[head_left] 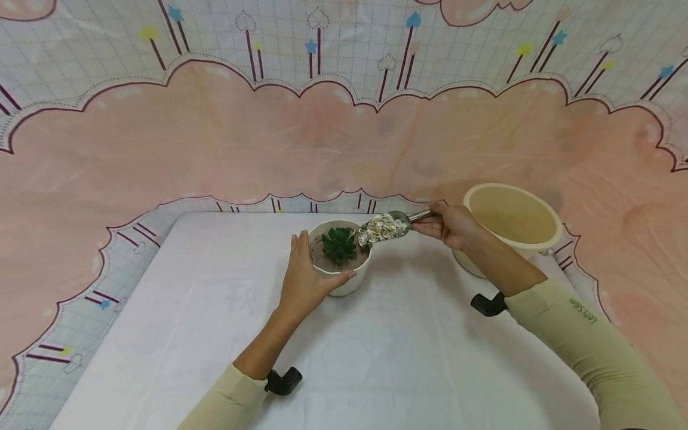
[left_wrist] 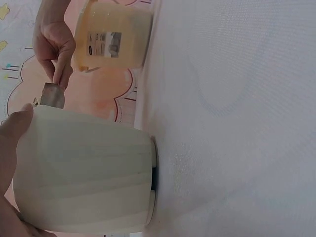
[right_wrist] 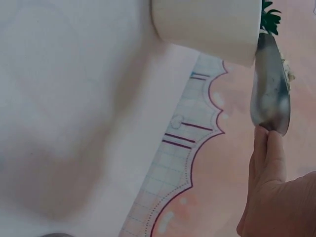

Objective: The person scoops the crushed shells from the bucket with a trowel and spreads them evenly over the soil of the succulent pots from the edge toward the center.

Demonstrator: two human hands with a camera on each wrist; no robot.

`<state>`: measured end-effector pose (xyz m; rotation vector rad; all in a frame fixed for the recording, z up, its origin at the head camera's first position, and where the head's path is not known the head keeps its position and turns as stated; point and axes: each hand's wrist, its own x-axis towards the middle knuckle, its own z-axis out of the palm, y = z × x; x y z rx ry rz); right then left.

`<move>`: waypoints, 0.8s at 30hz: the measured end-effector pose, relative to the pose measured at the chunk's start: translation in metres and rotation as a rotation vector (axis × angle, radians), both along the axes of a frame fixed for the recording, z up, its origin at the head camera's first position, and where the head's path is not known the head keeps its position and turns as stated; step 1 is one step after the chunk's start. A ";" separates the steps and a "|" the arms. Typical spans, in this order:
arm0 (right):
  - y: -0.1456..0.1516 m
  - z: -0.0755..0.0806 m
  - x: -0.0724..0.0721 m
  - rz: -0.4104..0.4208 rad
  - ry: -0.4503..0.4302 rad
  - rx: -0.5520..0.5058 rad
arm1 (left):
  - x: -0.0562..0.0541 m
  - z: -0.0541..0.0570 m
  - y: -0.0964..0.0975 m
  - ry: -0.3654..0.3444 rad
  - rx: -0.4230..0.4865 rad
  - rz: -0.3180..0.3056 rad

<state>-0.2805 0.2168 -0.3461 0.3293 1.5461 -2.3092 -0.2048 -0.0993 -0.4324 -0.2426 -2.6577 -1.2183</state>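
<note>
A white flower pot [head_left: 348,282] stands upright on the table, a green succulent [head_left: 338,245] set in greyish soil inside it. My left hand [head_left: 306,279] holds the pot's left and near sides, thumb and fingers spread around its wall. To the right, my right hand [head_left: 455,226] grips the handle of a metal scoop [right_wrist: 270,94]. Pale, flaky chips [head_left: 383,228] are heaped in the scoop. Its tip is at the pot's right rim, close to the succulent. In the left wrist view the pot wall [left_wrist: 89,168] hides most of the scoop.
A cream bucket [left_wrist: 131,37] with a label stands at the right rear of the table, beneath my right forearm in the head view. The table [head_left: 376,358] has a white cover. Behind it hangs a patterned pink cloth [head_left: 301,143].
</note>
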 end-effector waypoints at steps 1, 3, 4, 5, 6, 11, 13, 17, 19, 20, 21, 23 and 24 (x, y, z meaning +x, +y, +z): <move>0.000 0.001 0.000 0.002 0.007 0.004 | 0.000 0.000 0.000 0.000 0.000 0.000; -0.001 0.001 0.000 0.003 0.020 0.008 | 0.000 0.001 0.000 0.000 0.002 0.002; -0.001 0.002 0.000 0.002 0.027 0.011 | 0.000 0.002 0.000 -0.002 0.003 0.002; -0.002 0.002 0.000 0.000 0.032 0.016 | 0.001 0.002 0.001 -0.004 0.005 0.004; -0.002 0.003 0.000 -0.004 0.037 0.021 | 0.001 0.002 0.001 -0.005 0.007 0.004; -0.003 0.005 0.001 -0.013 0.047 0.038 | 0.001 0.003 0.001 -0.023 0.019 0.007; -0.004 0.006 0.001 -0.006 0.053 0.041 | 0.001 0.002 0.002 -0.030 0.023 0.009; -0.005 0.007 0.001 0.006 0.065 0.046 | 0.002 0.002 0.002 -0.032 0.023 0.010; -0.005 0.007 0.001 0.007 0.070 0.051 | 0.002 0.001 0.002 -0.031 0.020 0.011; -0.005 0.007 0.001 0.006 0.072 0.054 | 0.002 0.001 0.002 -0.026 0.021 0.009; -0.005 0.007 0.002 0.005 0.073 0.056 | 0.002 0.001 0.002 -0.022 0.022 0.009; -0.005 0.008 0.002 0.005 0.072 0.059 | 0.002 0.000 0.002 -0.020 0.021 0.009; -0.005 0.008 0.002 0.008 0.075 0.061 | 0.002 0.000 0.001 -0.019 0.022 0.010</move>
